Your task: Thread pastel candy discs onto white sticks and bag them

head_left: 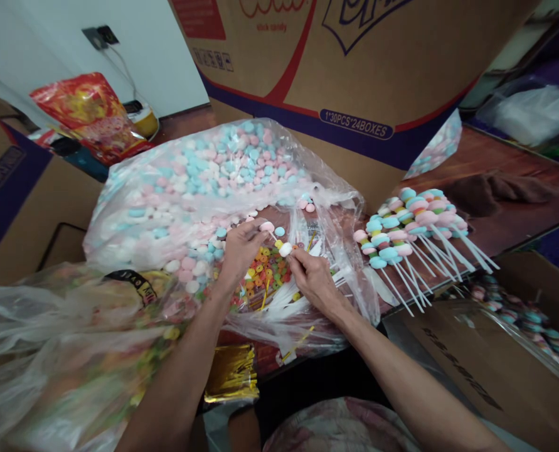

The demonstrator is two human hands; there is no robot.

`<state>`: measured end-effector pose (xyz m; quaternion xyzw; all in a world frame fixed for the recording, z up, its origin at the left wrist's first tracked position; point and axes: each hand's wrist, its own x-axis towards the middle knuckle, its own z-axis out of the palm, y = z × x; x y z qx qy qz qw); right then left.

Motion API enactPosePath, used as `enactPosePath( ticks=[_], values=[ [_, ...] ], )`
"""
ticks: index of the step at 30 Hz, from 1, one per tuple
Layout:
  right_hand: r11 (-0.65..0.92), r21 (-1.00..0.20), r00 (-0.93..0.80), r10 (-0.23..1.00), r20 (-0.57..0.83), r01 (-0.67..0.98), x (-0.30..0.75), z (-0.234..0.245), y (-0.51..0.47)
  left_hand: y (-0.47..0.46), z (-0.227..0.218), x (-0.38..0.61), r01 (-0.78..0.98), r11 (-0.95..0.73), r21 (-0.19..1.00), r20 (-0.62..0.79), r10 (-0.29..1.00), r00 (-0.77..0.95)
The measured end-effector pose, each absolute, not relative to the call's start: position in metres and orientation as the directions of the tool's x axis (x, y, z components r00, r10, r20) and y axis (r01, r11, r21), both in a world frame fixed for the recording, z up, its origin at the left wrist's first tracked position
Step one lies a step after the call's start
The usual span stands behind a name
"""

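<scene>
My left hand (244,246) is closed in a pinch on a pink marshmallow (266,226) at the tip of a thin white stick. A yellow gummy ring (278,243) and a white marshmallow (285,250) are threaded lower on that stick. My right hand (313,274) grips the stick just below the white marshmallow; its lower end is hidden in the fingers. Beneath both hands lie loose colourful gummy rings (266,271) and a bundle of white sticks (279,302). Pink, blue and white marshmallows (199,267) spill from a large clear bag (166,188) beside my left hand.
Finished-looking marshmallow skewers (408,229) are piled at the right. An open carton (477,364) with more skewers stands at the lower right. A big cardboard box (307,81) rises behind. Gold twist ties (232,373) lie at the front edge, and a bag of gummy rings (95,364) at the left.
</scene>
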<state>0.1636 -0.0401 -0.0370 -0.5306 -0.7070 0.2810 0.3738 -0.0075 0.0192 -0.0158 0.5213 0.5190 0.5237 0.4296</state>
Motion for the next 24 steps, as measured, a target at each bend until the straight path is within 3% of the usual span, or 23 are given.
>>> enactPosePath(
  ticks=[6,10,15,24],
  values=[
    [0.270,-0.807,-0.149,0.963,0.225,0.525,0.163,-0.034,-0.040,0.016,-0.024,-0.002,0.458,-0.203,0.866,0.265,0.961,-0.074],
    [0.288,-0.801,-0.137,0.957,0.254,0.525,0.163,-0.033,-0.041,0.011,-0.026,0.005,0.576,-0.242,0.781,0.314,0.949,-0.027],
    [0.295,-0.802,-0.129,0.955,0.268,0.520,0.162,-0.033,-0.041,0.007,-0.028,0.009,0.594,-0.261,0.761,0.304,0.952,0.029],
    [0.276,-0.785,-0.079,0.956,0.281,0.554,0.163,-0.035,-0.039,-0.008,-0.020,0.019,0.374,-0.195,0.906,0.143,0.976,0.163]
  ],
)
